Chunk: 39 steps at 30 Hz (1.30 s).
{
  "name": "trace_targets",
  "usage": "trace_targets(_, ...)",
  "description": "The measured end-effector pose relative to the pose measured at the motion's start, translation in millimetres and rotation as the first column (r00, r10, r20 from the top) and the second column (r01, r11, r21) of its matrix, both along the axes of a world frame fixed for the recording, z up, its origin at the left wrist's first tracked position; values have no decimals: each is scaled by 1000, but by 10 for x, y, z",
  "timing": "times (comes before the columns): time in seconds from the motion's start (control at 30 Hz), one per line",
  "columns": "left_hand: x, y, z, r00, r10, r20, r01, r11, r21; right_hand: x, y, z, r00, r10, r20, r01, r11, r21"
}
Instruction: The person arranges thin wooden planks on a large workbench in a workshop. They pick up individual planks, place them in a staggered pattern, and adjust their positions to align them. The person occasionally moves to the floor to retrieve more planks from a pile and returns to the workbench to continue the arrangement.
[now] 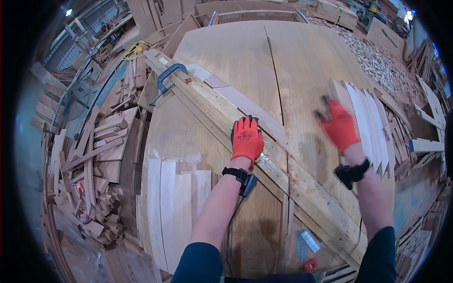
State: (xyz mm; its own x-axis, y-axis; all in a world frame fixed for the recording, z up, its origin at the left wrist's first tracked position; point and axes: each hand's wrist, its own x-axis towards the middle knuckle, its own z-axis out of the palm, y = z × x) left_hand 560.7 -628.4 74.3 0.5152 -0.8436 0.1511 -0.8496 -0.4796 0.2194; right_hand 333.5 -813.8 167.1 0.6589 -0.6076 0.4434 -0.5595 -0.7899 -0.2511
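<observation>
My left hand, in a red glove with black fingertips, lies flat on a long wooden beam that runs slantwise across the large wooden table. Above the table on the right is my right hand, gloved alike and a little blurred; its fingers are apart and nothing shows in them. Close to it stands a row of pale pointed boards. A blue-grey C-clamp grips the beam's far left end. Along the beam's far side lies a thin pale board.
More pale boards lie at the near left of the table. Near its front edge are strips of staples and a small red object. Wood offcuts pile up at the left, with more scraps at the far right.
</observation>
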Motion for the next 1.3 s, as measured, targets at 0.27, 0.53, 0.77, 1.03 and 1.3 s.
trace_targets(0.27, -130, -22, 172, 999, -30, -44, 24, 992, -123, 936, 600, -761, 871, 169, -461, 12, 931, 364)
trace_targets(0.53, -133, 77, 95, 997, 5, 76, 9, 984, -176, 895, 634, -482, 757, 183, -627, 63, 935, 348)
trace_targets(0.77, -238, -80, 137, 999, -8, 36, 11, 995, -100, 567, 533, -599, 884, 177, -433, -67, 964, 258)
trace_targets(1.03, -191, 27, 124, 998, -22, 54, 26, 998, -61, -930, 601, 340, 981, -48, -190, 106, 945, 310)
trace_targets(1.3, -244, 13, 174, 998, -19, 62, 18, 1000, 11, -2646, -195, 217, 742, -580, -337, 648, 749, 138)
